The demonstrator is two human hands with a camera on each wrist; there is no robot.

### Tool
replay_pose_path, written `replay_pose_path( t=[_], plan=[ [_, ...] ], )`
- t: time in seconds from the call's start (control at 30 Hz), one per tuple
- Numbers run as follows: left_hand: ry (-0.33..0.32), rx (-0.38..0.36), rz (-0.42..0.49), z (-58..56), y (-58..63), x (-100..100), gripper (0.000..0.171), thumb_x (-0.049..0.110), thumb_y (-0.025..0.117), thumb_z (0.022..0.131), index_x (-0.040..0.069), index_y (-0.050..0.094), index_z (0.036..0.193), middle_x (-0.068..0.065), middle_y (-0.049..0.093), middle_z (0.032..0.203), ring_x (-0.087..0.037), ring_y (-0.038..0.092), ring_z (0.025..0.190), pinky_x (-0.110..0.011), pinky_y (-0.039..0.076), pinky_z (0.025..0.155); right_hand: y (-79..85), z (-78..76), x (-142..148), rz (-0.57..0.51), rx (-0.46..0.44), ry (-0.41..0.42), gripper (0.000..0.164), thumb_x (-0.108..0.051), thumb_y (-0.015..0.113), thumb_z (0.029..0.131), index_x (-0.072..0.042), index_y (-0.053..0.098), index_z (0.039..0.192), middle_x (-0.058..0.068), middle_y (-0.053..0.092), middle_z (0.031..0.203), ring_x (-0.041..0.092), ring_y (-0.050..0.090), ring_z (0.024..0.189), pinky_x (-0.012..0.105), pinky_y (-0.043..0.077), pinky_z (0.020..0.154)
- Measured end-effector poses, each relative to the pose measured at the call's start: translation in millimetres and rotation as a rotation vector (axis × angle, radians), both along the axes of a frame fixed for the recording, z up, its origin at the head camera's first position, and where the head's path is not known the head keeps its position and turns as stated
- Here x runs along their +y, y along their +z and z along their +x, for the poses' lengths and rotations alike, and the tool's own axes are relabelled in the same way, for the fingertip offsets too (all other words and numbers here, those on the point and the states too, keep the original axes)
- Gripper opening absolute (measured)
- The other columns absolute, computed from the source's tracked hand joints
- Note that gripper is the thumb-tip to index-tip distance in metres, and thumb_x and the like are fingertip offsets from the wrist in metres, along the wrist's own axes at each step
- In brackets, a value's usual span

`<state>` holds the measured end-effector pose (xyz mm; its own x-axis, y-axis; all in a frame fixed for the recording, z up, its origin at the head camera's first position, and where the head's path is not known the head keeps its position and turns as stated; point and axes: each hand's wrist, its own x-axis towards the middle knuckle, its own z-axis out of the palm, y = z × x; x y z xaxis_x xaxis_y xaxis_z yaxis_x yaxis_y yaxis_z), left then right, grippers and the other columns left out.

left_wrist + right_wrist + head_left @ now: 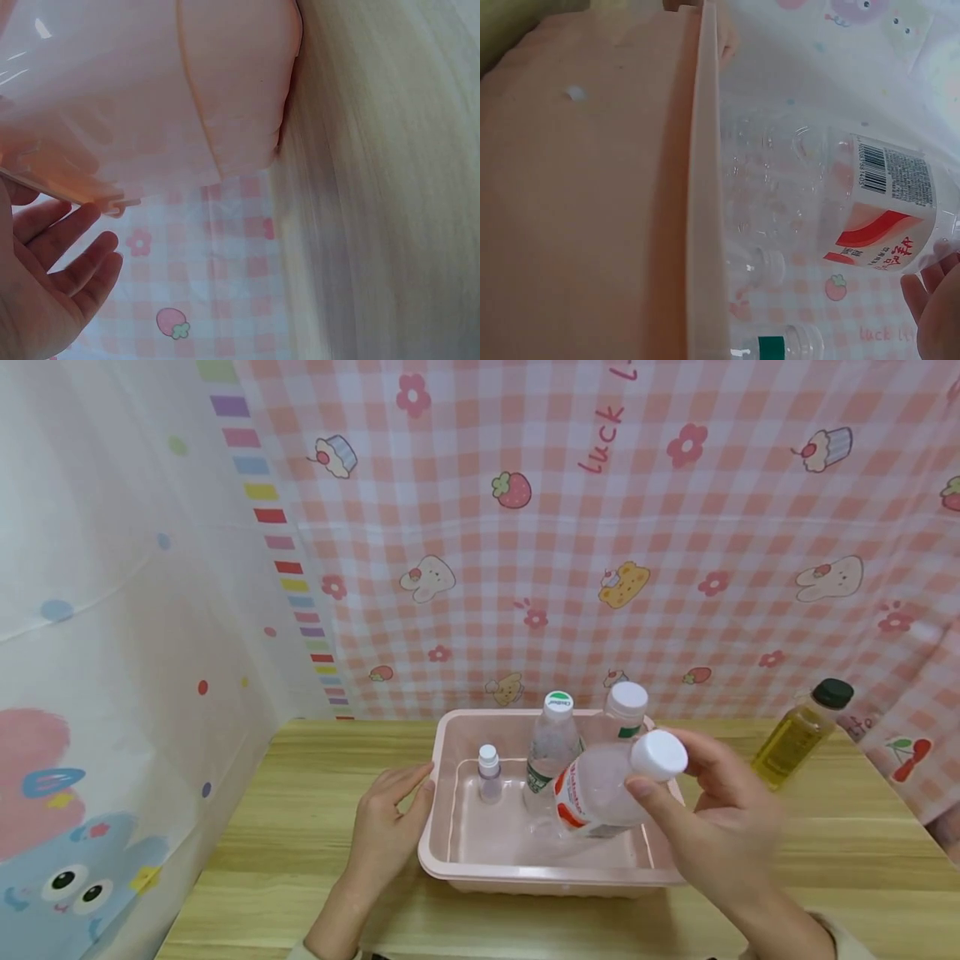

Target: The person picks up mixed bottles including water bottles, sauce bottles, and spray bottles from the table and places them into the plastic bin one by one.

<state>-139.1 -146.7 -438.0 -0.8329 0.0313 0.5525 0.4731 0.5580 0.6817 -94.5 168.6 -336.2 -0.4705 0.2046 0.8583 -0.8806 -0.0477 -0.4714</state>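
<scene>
My right hand (723, 827) grips a large clear plastic bottle (600, 789) near its white cap. The bottle has a red and white label and leans over the pink plastic basin (517, 875), its lower end inside the walls. In the right wrist view its barcode and ribbed body (776, 176) show past the rim. At the basin's left rim, my left hand (390, 822) touches the edge with loosely extended fingers (71, 232). Inside the basin are a small white-capped bottle (490, 781), a clear bottle with a green-marked cap (553, 743) and another white-capped bottle (627, 706) behind.
A bottle of yellow liquid with a dark green cap (797, 739) stands on the wooden table (285, 835), right of the basin. Behind the table hangs a pink checked curtain (465, 535), and a white printed curtain (127, 610) hangs on the left.
</scene>
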Motion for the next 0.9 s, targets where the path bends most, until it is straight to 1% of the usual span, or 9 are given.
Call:
replay_pose_path(
  t=[0.13, 0.23, 0.33, 0.37, 0.53, 0.57, 0.67, 0.77, 0.9],
  plan=[
    [-0.003, 0.017, 0.002, -0.2, -0.8, 0.6, 0.027, 0.005, 0.074, 0.094, 0.002, 0.078, 0.121, -0.005, 0.077, 0.118, -0.022, 0.07, 0.11, -0.049, 0.058, 0.095, -4.8, -2.8, -5.4, 0.101, -0.057, -0.023, 0.055, -0.017, 0.091, 0.084, 0.024, 0.065, 0.111, 0.006, 0.078, 0.11, 0.011, 0.072, 0.095, 0.017, 0.056, 0.086],
    [-0.001, 0.013, 0.002, -0.3, -0.7, 0.9, 0.027, 0.006, 0.074, 0.095, 0.003, 0.078, 0.121, -0.004, 0.077, 0.118, -0.022, 0.07, 0.111, -0.049, 0.058, 0.095, -9.7, -5.5, -11.2, 0.132, -0.061, 0.046, 0.054, -0.014, 0.089, 0.085, 0.025, 0.063, 0.112, 0.008, 0.076, 0.113, 0.014, 0.072, 0.098, 0.019, 0.058, 0.086],
    [0.003, -0.001, 0.0, -0.2, 0.1, 0.9, 0.027, 0.006, 0.074, 0.094, 0.003, 0.078, 0.121, -0.005, 0.077, 0.118, -0.023, 0.069, 0.112, -0.049, 0.057, 0.096, -15.5, -8.9, -17.0, 0.131, -0.058, 0.116, 0.052, -0.009, 0.088, 0.084, 0.025, 0.062, 0.114, 0.009, 0.075, 0.115, 0.015, 0.072, 0.101, 0.02, 0.058, 0.088],
    [0.004, -0.004, 0.0, -0.2, 0.3, 0.9, 0.027, 0.006, 0.074, 0.094, 0.003, 0.078, 0.121, -0.005, 0.077, 0.118, -0.023, 0.069, 0.112, -0.049, 0.057, 0.097, -17.0, -9.5, -18.8, 0.141, -0.069, 0.113, 0.052, -0.011, 0.088, 0.085, 0.024, 0.063, 0.114, 0.008, 0.075, 0.115, 0.015, 0.072, 0.101, 0.02, 0.058, 0.089],
    [0.005, -0.008, 0.002, 0.1, 1.0, 1.1, 0.027, 0.006, 0.075, 0.094, 0.003, 0.078, 0.12, -0.005, 0.077, 0.118, -0.023, 0.069, 0.112, -0.049, 0.057, 0.097, -24.1, -9.2, -26.0, 0.24, -0.141, -0.035, 0.05, -0.022, 0.089, 0.086, 0.014, 0.069, 0.114, 0.002, 0.076, 0.112, 0.01, 0.071, 0.1, 0.02, 0.057, 0.089],
    [0.004, -0.006, 0.002, 0.1, 1.0, 1.3, 0.027, 0.005, 0.075, 0.094, 0.003, 0.078, 0.12, -0.005, 0.077, 0.118, -0.023, 0.069, 0.112, -0.049, 0.057, 0.097, -25.4, -8.7, -26.9, 0.261, -0.165, -0.053, 0.047, -0.021, 0.089, 0.085, 0.011, 0.07, 0.115, 0.001, 0.076, 0.111, 0.009, 0.07, 0.101, 0.02, 0.057, 0.089],
    [0.006, -0.006, 0.004, -0.3, 0.6, 1.4, 0.027, 0.005, 0.075, 0.094, 0.003, 0.078, 0.12, -0.005, 0.077, 0.118, -0.023, 0.069, 0.112, -0.049, 0.057, 0.097, -28.6, -7.8, -29.5, 0.321, -0.211, -0.09, 0.043, -0.004, 0.091, 0.079, 0.005, 0.072, 0.116, 0.001, 0.076, 0.109, 0.009, 0.07, 0.101, 0.021, 0.057, 0.09],
    [0.009, -0.011, 0.007, -0.2, 0.4, 1.1, 0.027, 0.006, 0.075, 0.094, 0.003, 0.078, 0.12, -0.005, 0.077, 0.118, -0.023, 0.069, 0.112, -0.049, 0.056, 0.098, -31.3, -8.2, -32.5, 0.372, -0.231, -0.129, 0.052, 0.01, 0.09, 0.069, -0.001, 0.074, 0.117, 0.003, 0.076, 0.106, 0.007, 0.069, 0.1, 0.02, 0.056, 0.091],
    [0.011, -0.019, 0.009, -0.3, 0.5, 0.5, 0.027, 0.006, 0.075, 0.094, 0.004, 0.078, 0.121, -0.005, 0.077, 0.118, -0.024, 0.069, 0.113, -0.049, 0.056, 0.099, -34.9, -11.2, -37.2, 0.408, -0.198, -0.154, 0.057, 0.012, 0.091, 0.065, -0.002, 0.074, 0.117, 0.009, 0.076, 0.105, 0.006, 0.068, 0.101, 0.019, 0.056, 0.092]
  ],
)
